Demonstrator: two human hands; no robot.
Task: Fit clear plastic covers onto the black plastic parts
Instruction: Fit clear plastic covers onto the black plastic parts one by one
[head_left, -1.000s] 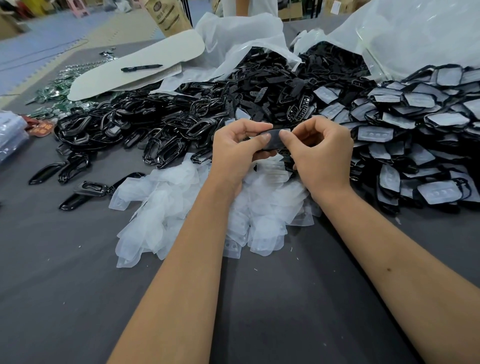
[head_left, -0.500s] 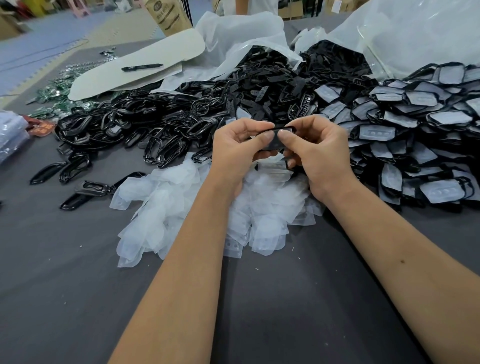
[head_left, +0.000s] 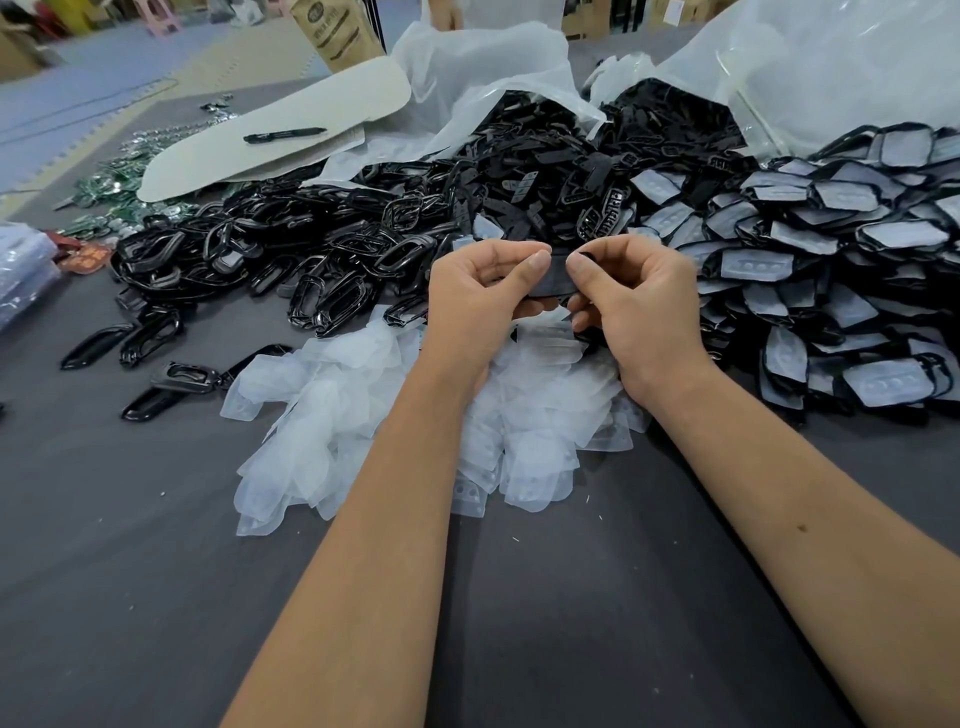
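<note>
black part (head_left: 558, 278) pinched between left hand (head_left: 480, 291), right hand (head_left: 636, 296); bag (head_left: 498, 67) spilling black parts.

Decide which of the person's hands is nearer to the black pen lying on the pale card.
Left. The left hand is below and right of the black pen, across the black parts. The right hand is farther right still.
</note>
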